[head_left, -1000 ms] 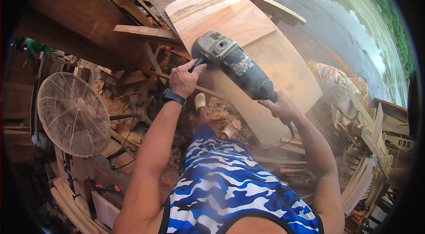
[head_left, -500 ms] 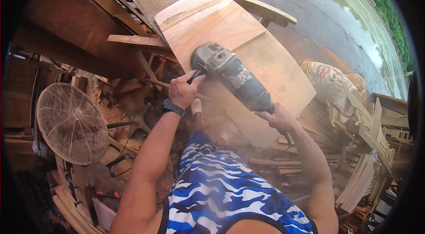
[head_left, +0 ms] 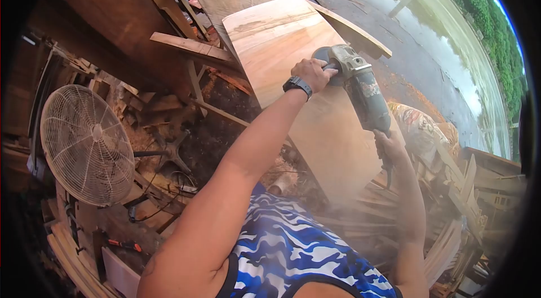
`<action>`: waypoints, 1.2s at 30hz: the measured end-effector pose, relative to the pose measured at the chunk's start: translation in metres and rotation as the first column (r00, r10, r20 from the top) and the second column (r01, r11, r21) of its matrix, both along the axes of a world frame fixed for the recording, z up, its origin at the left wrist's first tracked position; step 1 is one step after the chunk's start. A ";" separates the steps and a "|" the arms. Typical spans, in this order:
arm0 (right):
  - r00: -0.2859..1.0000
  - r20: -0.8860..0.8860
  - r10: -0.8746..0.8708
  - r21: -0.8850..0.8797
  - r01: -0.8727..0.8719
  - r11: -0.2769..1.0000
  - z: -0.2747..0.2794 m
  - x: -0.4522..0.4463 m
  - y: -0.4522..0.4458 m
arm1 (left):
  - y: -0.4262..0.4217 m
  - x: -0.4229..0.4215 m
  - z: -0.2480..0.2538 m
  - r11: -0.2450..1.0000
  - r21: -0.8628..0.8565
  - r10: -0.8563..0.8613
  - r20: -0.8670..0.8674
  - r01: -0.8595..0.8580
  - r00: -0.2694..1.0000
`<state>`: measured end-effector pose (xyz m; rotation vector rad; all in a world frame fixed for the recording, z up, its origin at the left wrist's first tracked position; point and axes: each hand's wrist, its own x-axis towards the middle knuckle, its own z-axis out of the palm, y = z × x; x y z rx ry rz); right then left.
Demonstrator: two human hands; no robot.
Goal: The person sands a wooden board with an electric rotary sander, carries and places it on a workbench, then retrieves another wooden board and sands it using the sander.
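A grey angle grinder (head_left: 363,86) lies with its disc end against a wide pale wooden board (head_left: 332,129), near the board's right edge. My left hand (head_left: 314,74), with a dark watch on the wrist, is wrapped round the grinder's side handle (head_left: 332,67). Behind it, my right hand (head_left: 390,144) grips the rear end of the body, where a cord hangs down. Most of the disc is hidden under the grinder head. Fine dust hazes the air around the board's lower end.
A round caged fan (head_left: 87,144) stands at left, beside scrap wood. Stuffed sacks (head_left: 417,131) and stacked offcuts (head_left: 451,230) are at right. A timber beam (head_left: 355,27) runs behind the board. Wet pavement (head_left: 411,33) lies beyond. An orange-handled tool (head_left: 125,245) is at lower left.
The grinder has moved right across the board, from its left edge toward the right edge, and turned to a steeper angle. Both hands have moved with it, and the camera view has shifted.
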<state>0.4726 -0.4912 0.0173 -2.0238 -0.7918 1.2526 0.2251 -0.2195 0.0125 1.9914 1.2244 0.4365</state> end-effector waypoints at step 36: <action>0.990 0.110 0.093 -0.107 -0.081 0.991 0.015 -0.043 0.096 | 0.083 -0.031 -0.002 0.992 0.085 0.104 -0.126 -0.094 0.986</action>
